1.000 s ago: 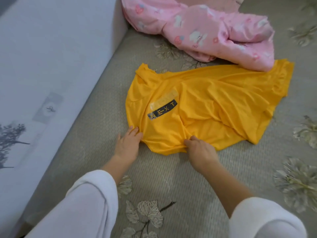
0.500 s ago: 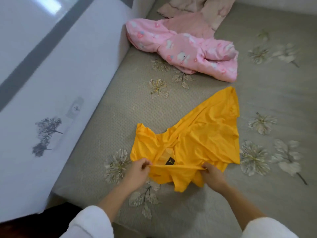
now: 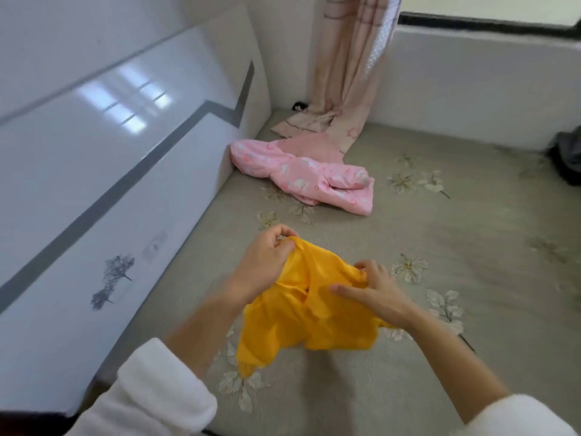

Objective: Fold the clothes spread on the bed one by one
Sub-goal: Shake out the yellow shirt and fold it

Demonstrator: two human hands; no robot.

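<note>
Your white sleeves (image 3: 151, 394) are cut off at the bottom edge. Your left hand (image 3: 267, 256) pinches the top edge of the yellow shirt (image 3: 298, 325), which hangs bunched over the near part of the bed (image 3: 456, 309). Your right hand (image 3: 377, 291) curls its fingers into the fabric, thumb straight. Farther off a pink garment (image 3: 314, 177) lies crumpled, with a dark thing (image 3: 569, 158) cut off at the right.

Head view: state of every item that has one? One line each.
yellow T-shirt: bunched, held up by both hands, not folded
left hand: grips the shirt's upper edge
right hand: fingers curled into the shirt fabric
pink printed garment: crumpled on the bed, unfolded, untouched
curtain: hanging, lower end lying on the bed
</note>
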